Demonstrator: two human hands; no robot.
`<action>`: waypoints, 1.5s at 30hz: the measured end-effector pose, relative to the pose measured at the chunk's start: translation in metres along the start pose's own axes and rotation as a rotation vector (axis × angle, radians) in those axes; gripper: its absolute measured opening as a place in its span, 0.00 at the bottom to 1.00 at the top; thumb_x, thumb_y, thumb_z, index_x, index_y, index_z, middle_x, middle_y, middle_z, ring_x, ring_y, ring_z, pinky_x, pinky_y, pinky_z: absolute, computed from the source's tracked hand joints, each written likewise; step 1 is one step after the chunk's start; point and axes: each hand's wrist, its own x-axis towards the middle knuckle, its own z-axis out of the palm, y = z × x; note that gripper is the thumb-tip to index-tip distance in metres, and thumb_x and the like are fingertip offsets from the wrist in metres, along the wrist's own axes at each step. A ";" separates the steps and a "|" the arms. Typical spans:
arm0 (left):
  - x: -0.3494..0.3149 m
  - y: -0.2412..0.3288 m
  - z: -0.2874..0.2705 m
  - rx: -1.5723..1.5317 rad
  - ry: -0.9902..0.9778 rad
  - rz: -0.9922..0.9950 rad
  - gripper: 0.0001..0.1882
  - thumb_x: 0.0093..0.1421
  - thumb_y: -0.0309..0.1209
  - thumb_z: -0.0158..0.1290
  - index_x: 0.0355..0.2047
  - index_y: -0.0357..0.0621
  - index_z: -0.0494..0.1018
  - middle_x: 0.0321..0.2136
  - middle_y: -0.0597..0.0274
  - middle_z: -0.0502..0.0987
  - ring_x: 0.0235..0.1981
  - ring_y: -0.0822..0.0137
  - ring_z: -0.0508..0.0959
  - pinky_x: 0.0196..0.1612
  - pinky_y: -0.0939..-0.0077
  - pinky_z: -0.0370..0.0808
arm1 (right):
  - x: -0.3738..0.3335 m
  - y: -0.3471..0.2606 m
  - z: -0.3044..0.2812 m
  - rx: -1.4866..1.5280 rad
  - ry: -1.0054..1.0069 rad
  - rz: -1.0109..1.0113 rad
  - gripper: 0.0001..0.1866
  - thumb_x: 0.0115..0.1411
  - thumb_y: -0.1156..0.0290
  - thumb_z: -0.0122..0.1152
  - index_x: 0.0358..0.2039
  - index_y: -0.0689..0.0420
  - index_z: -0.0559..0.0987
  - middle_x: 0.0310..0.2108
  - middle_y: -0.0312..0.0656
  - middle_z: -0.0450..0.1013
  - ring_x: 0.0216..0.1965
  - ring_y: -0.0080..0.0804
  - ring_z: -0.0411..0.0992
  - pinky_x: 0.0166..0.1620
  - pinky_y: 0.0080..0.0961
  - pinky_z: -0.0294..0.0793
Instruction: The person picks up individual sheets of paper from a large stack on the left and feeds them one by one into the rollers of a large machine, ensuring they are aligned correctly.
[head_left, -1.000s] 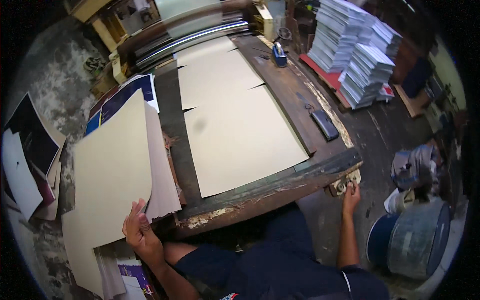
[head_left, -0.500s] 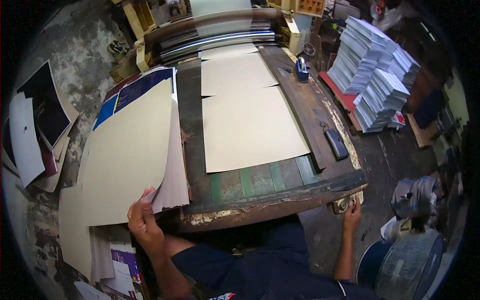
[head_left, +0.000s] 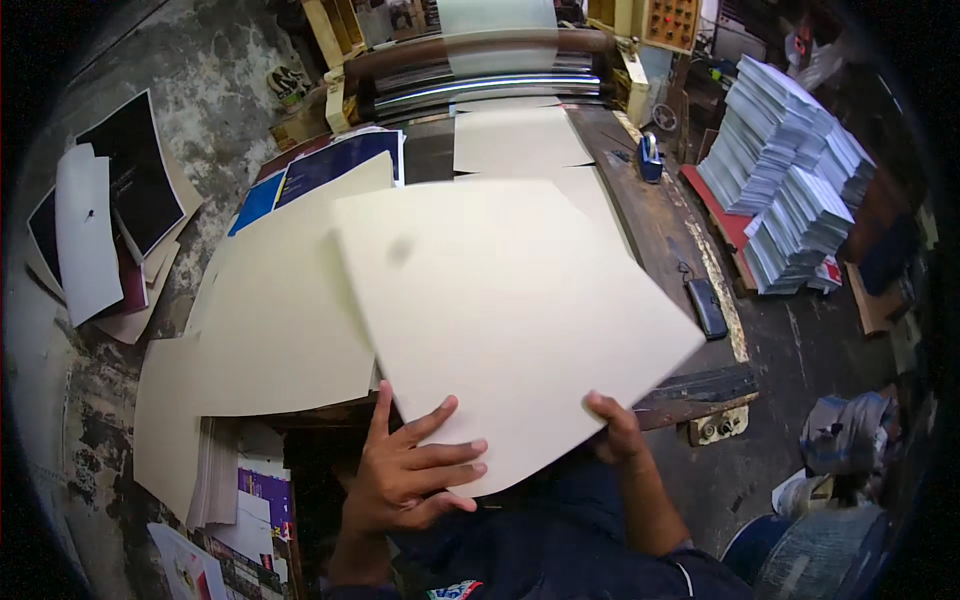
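Note:
A large cream sheet of paper [head_left: 500, 310] hangs tilted over the front of the machine table. My right hand [head_left: 620, 435] grips its lower right edge, thumb on top and the other fingers hidden beneath. At the lower left corner my left hand [head_left: 415, 470] is open, its spread fingers lying against the sheet. To the left a tall stack of cream sheets [head_left: 280, 310] stands beside the table. Under the held sheet, other cream sheets [head_left: 520, 140] lie in a row leading up to the rollers [head_left: 490, 85].
White paper stacks [head_left: 770, 140] stand at the right on a red board. A blue tape dispenser [head_left: 650, 158] and a black case [head_left: 707, 308] rest along the table's right side. Discarded printed sheets [head_left: 140, 190] lean at far left. A wrapped roll [head_left: 820, 555] stands lower right.
A cream sheet has come off the left stack and over the table. My right hand has left the table's corner knob and taken its edge; my left hand has moved right and spread its fingers.

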 end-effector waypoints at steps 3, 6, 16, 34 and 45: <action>-0.006 -0.006 -0.003 0.164 0.137 -0.075 0.21 0.51 0.53 0.60 0.37 0.52 0.82 0.42 0.65 0.81 0.58 0.52 0.70 0.66 0.39 0.39 | -0.007 0.021 -0.015 -0.031 0.115 0.151 0.24 0.61 0.54 0.56 0.45 0.63 0.69 0.31 0.43 0.71 0.30 0.31 0.72 0.32 0.29 0.74; -0.009 -0.034 -0.019 0.266 0.287 -0.220 0.25 0.48 0.49 0.63 0.42 0.48 0.80 0.44 0.60 0.80 0.59 0.49 0.70 0.64 0.42 0.49 | -0.023 0.063 -0.043 -0.024 0.153 0.323 0.22 0.63 0.54 0.54 0.45 0.61 0.70 0.30 0.42 0.71 0.29 0.30 0.71 0.31 0.28 0.73; -0.025 -0.075 -0.029 -0.130 0.361 -0.487 0.24 0.45 0.35 0.69 0.42 0.40 0.79 0.45 0.54 0.79 0.55 0.52 0.73 0.59 0.62 0.64 | -0.047 0.105 -0.045 -0.013 0.139 0.407 0.26 0.66 0.50 0.49 0.48 0.62 0.67 0.29 0.48 0.74 0.27 0.29 0.72 0.34 0.34 0.76; -0.027 -0.078 -0.051 -0.525 0.295 -0.659 0.19 0.57 0.36 0.61 0.44 0.33 0.77 0.46 0.49 0.78 0.55 0.60 0.73 0.61 0.65 0.63 | 0.040 0.096 -0.026 0.133 0.279 0.134 0.22 0.67 0.51 0.47 0.52 0.53 0.65 0.45 0.45 0.73 0.33 0.29 0.73 0.38 0.35 0.78; -0.011 -0.077 -0.041 -0.585 1.018 -0.728 0.19 0.67 0.37 0.50 0.20 0.40 0.69 0.20 0.76 0.63 0.25 0.81 0.60 0.30 0.82 0.60 | 0.037 0.084 -0.043 0.077 0.205 0.022 0.25 0.64 0.61 0.56 0.58 0.61 0.66 0.36 0.42 0.75 0.28 0.24 0.70 0.37 0.31 0.79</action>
